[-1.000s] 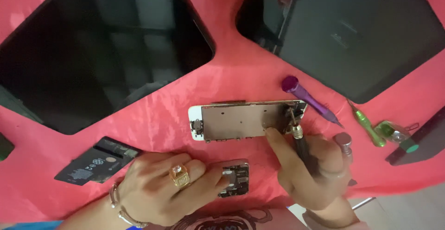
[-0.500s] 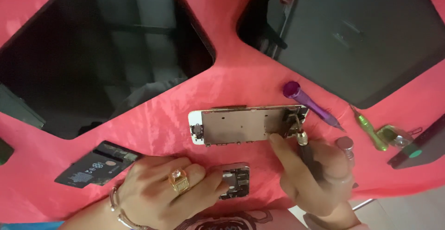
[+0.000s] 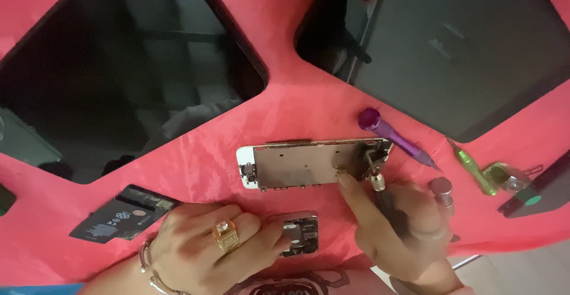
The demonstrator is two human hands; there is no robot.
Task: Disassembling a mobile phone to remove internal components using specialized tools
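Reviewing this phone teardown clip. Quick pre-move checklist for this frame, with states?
1. Screwdriver tip on the right end of the opened phone screen panel: ok.
2. Right hand gripping the driver: ok.
3. Left hand resting on the small metal part, not on the panel: not ok.
4. Bit seated in a screw head: cannot tell, too small.
5. Purple driver lies beside the panel's right end, close to the work: not ok.
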